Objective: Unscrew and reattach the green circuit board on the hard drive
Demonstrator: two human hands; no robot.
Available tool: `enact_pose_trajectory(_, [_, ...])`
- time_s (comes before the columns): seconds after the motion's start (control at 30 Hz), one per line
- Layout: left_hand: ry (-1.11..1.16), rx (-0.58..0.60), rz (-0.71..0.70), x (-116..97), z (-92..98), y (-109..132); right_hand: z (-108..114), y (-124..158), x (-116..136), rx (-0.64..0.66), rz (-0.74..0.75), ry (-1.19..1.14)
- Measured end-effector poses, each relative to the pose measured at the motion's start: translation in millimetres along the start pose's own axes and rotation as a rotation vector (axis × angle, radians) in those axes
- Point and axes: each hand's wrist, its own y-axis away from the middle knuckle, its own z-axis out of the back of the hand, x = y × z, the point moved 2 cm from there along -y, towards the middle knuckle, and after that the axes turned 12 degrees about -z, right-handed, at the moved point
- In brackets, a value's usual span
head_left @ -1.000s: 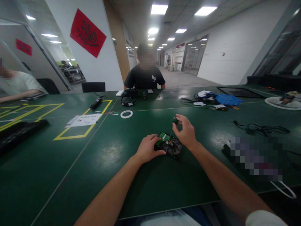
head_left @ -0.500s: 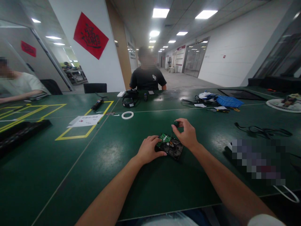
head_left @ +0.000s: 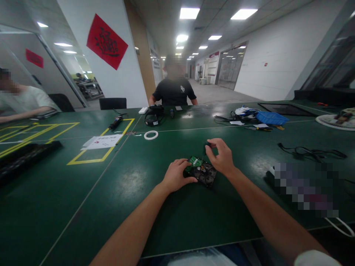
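A hard drive point(head_left: 206, 174) with a dark casing and a green circuit board point(head_left: 195, 162) lies on the green table in front of me. My left hand point(head_left: 177, 175) grips its left end, fingers over the board and thumb along the near side. Above the drive's far side, my right hand point(head_left: 222, 157) pinches the dark handle of a screwdriver point(head_left: 208, 146). Its thin shaft points down toward the drive; I cannot tell whether the tip sits in a screw.
A white tape roll point(head_left: 151, 135) and a paper sheet point(head_left: 104, 141) lie to the left. Right of my hands are a black cable point(head_left: 307, 150), a blue tray point(head_left: 271, 118) and a blurred-out object point(head_left: 303, 188). One person point(head_left: 175, 90) sits opposite, another at far left.
My right fingers have shifted slightly around the screwdriver handle. The left hand and the hard drive stay in place; the view moves a little.
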Motion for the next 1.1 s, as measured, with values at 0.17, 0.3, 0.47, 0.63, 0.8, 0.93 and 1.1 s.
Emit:
enact_pose_trajectory(0.17, [-0.003, -0.012, -0.005, 0.2, -0.7, 0.2, 2.2, -3.5, 0.2, -0.025, 0.056, 0.015])
enact_pose_trajectory(0.3, [-0.011, -0.021, -0.014, -0.1, -1.3, 1.0, 3.3, -2.6, -1.1, -0.026, 0.033, 0.004])
enact_pose_trajectory(0.47, [-0.003, -0.019, -0.003, -0.3, -0.3, 1.5, 5.5, -0.8, 5.1, 0.039, 0.037, 0.064])
enact_pose_trajectory(0.63, [0.025, -0.019, 0.006, 3.3, -3.5, -3.0, -0.6, -1.3, -1.8, 0.062, -0.129, -0.084])
enact_pose_trajectory(0.8, [0.044, -0.024, 0.010, 8.5, -10.4, -8.5, -9.8, 0.9, -15.3, 0.083, -0.218, -0.156])
enact_pose_trajectory(0.93, [0.061, -0.012, 0.008, 11.8, -12.8, -5.2, -9.1, 1.9, -15.8, 0.031, -0.217, -0.125])
enact_pose_trajectory(1.1, [0.134, -0.152, 0.012, 8.8, -1.2, 0.4, 2.3, -4.3, -8.0, -0.108, -0.269, -0.139])
